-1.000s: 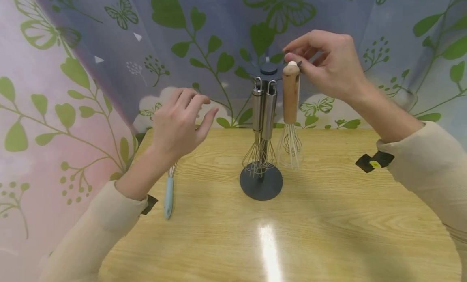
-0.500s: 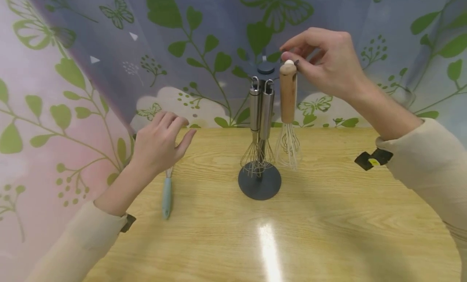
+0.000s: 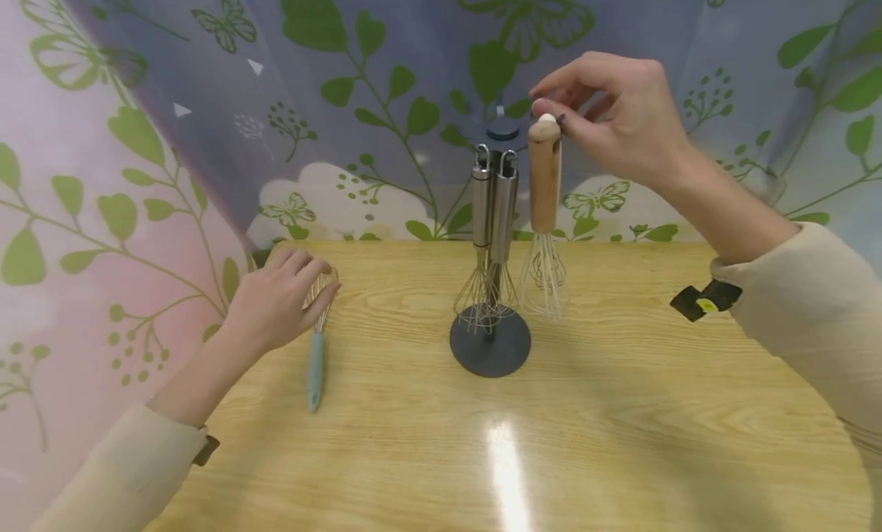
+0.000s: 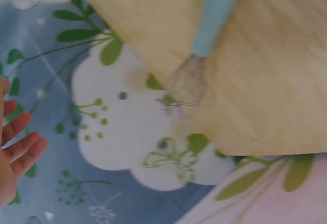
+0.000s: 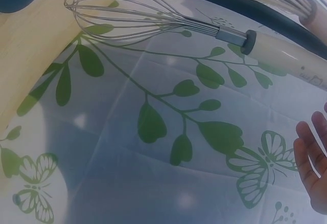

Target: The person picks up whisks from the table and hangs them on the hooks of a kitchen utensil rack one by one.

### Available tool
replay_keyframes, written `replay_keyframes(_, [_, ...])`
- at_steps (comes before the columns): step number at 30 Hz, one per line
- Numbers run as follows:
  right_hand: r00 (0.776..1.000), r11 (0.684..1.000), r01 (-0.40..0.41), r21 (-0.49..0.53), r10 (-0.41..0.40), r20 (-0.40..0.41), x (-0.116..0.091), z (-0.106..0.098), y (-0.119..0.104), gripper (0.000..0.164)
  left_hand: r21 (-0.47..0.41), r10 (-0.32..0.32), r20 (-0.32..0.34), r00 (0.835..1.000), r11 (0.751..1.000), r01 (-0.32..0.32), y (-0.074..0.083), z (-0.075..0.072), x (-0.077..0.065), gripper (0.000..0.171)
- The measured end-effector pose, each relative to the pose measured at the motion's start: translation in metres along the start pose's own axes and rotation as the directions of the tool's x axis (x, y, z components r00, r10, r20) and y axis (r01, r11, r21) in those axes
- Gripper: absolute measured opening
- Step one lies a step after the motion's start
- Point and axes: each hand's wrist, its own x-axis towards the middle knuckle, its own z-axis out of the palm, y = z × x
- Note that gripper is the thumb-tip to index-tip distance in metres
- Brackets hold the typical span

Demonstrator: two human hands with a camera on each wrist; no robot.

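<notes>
My left hand [image 3: 279, 296] hovers over the wire end of a whisk with a pale teal handle [image 3: 315, 371], which lies on the table at the left. Its fingers are loosely bent and overlap the wires in the head view. My right hand [image 3: 620, 119] pinches with thumb and forefinger at a dark hook of the black whisk stand [image 3: 491, 348]. From that side hangs a whisk with a wooden handle [image 3: 544, 176]; behind it is a whisk with a white handle [image 5: 286, 60]. Two steel-handled whisks [image 3: 481, 207] hang at the front.
The stand rises from a round base on the light wood table [image 3: 386, 440]. A patterned cloth [image 3: 386, 50] with green leaves and butterflies closes off the back, and another stretch of it stands along the left edge.
My left hand has moved down and to the left, from above the table's back edge to the wires of the teal-handled whisk. The right hand and the hanging whisks have stayed put.
</notes>
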Motion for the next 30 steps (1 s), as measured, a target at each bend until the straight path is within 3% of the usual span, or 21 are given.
replay_keyframes(9, [1.0, 1.0, -0.003, 0.024, 0.004, -0.004, -0.001, 0.0, 0.001, 0.015, 0.016, -0.016, 0.097, 0.995, 1.0, 0.014, -0.015, 0.016, -0.034, 0.028])
replay_keyframes(14, [1.0, 1.0, -0.016, 0.024, 0.016, -0.004, -0.002, 0.001, 0.0, 0.015, 0.007, 0.01, 0.144, 0.989, 1.0, -0.011, -0.021, 0.027, -0.051, 0.03])
replay_keyframes(22, [1.0, 1.0, -0.007, 0.02, 0.007, -0.004, -0.003, -0.001, 0.001, 0.015, 0.021, 0.021, 0.302, 0.953, 0.999, -0.029, -0.029, 0.046, -0.079, 0.032])
replay_keyframes(30, [1.0, 1.0, -0.011, 0.023, 0.011, -0.002, -0.002, 0.0, 0.0, 0.015, -0.014, 0.046, 0.333, 0.942, 0.999, -0.043, -0.034, 0.061, -0.102, 0.036])
